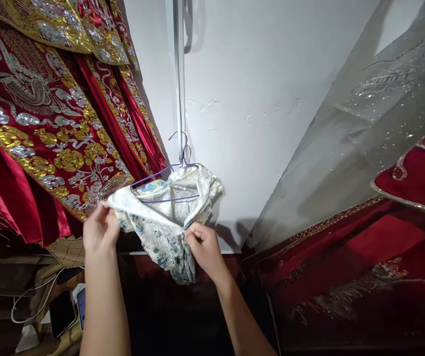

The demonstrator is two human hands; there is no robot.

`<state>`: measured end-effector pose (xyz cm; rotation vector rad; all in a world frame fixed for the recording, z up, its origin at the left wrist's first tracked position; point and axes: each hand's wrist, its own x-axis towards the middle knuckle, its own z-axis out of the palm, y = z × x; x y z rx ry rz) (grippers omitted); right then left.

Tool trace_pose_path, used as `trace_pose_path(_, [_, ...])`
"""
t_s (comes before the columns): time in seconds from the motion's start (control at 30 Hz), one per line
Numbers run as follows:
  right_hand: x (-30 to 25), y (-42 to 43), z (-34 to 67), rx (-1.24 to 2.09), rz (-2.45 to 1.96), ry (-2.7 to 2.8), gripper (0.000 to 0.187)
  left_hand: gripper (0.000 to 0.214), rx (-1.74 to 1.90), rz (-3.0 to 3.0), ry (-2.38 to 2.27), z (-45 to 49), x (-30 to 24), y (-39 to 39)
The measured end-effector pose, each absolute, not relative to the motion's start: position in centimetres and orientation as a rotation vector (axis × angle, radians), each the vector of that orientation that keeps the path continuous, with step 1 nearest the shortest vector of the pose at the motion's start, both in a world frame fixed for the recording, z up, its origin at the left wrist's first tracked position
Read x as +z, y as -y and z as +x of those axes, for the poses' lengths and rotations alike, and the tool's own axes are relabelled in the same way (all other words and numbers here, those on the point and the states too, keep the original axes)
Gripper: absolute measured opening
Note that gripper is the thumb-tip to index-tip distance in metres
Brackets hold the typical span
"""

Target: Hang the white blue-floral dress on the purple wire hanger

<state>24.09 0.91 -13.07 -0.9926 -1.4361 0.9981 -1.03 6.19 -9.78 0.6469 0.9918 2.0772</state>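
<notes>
A white garment with a blue and green floral print (156, 232) hangs in front of me, bunched and partly on a purple wire hanger (154, 174). The hanger's hook is up by a narrow vertical strip on the wall. My left hand (101, 225) pinches the garment's left edge and holds it out to the side. With thumb and fingers closed, my right hand (202, 242) grips the front of its opening, near the middle. Between my hands the opening gapes, and the hanger's lower bar shows inside it. The garment's lower end hangs in folds.
Red costumes with gold and silver embroidery (67, 123) hang at left. On the right are a sheer sparkling fabric (346, 133) and a dark red embroidered garment (361, 262). A white wall (257, 74) stands behind. At lower left lie a phone (81, 306), a dark device (62, 314) and a white cable (30, 291).
</notes>
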Motion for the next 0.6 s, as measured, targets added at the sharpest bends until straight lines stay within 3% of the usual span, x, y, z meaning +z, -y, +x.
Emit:
trace_pose_path(0.17, [-15.0,1.9,24.2,1.201,-1.001,1.275,0.027,0.02,1.673,0.395,-1.079,2.1,-19.0,-3.9])
trace_pose_path(0.27, [-16.7,1.7,26.5,1.316,-1.1,1.316,0.026,0.021,1.567,0.52,-1.103,5.3,-20.7,-3.1])
trace_pose_path(0.4, [-18.3,1.1,29.4,1.384,-1.241,1.523,0.031,0.025,1.531,0.926,-1.011,8.4,-18.0,-2.1])
trace_pose_path(0.53, [-18.4,0.5,29.8,1.134,-1.236,1.278,0.047,0.021,1.398,1.295,-0.868,11.8,-13.6,0.9])
trace_pose_path(0.6, [-17.9,0.5,29.5,1.235,-1.135,1.17,0.057,0.017,1.258,1.493,-0.814,13.5,-12.0,2.5])
